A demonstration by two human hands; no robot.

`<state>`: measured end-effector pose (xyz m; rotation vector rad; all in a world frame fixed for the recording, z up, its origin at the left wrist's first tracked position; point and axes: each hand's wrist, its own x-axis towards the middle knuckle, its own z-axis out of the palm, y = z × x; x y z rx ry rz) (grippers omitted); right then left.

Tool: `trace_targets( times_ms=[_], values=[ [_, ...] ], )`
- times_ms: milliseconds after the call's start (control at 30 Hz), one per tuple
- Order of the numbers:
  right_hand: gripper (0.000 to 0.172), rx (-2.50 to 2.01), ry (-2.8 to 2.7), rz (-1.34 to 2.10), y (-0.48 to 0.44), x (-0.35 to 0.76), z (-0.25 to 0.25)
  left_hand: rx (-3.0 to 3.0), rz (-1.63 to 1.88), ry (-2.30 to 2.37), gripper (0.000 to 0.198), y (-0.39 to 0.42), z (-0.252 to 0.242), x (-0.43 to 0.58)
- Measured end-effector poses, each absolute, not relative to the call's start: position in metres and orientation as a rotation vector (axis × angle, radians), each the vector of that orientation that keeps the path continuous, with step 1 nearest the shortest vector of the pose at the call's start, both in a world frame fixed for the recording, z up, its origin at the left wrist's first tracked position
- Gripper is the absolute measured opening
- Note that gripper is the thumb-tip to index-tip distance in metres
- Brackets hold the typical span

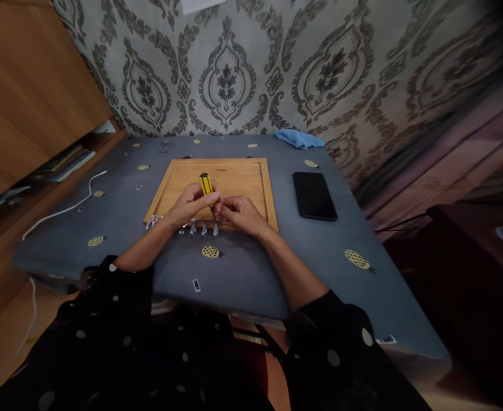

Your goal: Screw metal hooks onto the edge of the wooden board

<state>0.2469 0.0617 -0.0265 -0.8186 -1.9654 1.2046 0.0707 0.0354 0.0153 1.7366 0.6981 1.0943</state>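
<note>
A screwdriver (pixel 206 183) with a yellow and black handle is gripped in my left hand (pixel 192 201), tilted slightly, its shaft pointing down at the near edge of a framed wooden panel (pixel 238 176). Close beside the shaft, my right hand (pixel 243 213) has its fingers pinched together at that same edge; whatever they hold is hidden. Several small metal hinge-like pieces (pixel 204 229) line the near edge below my hands. Another metal hinge (pixel 153 221) sits at the panel's near left corner.
Right of the panel lies a black phone (pixel 315 196) on the grey patterned tablecloth (pixel 345 297). A blue cloth (pixel 299 138) rests at the back by the wall. Small metal parts (pixel 166 146) lie at the back left. A white cable (pixel 69 206) runs along the left, near a wooden cabinet (pixel 37 85).
</note>
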Motion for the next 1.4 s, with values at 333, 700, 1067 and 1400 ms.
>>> trace_targets(
  times_ms=[333,700,1067,1400],
  values=[
    [0.032,-0.800,-1.949,1.231,0.060,0.251,-0.027,1.806,0.982,0.760,0.037,0.030,0.028,0.077],
    [0.030,-0.834,-1.947,1.245,0.056,0.254,-0.020,1.449,1.208,0.665,0.029,0.020,0.031,0.090],
    [0.030,-0.872,-1.932,1.230,0.059,0.252,-0.021,1.257,1.239,0.607,0.068,0.010,0.035,0.111],
    [0.028,-0.841,-1.872,1.300,0.057,0.253,-0.021,1.303,1.224,0.639,0.075,0.016,0.037,0.121]
  ],
)
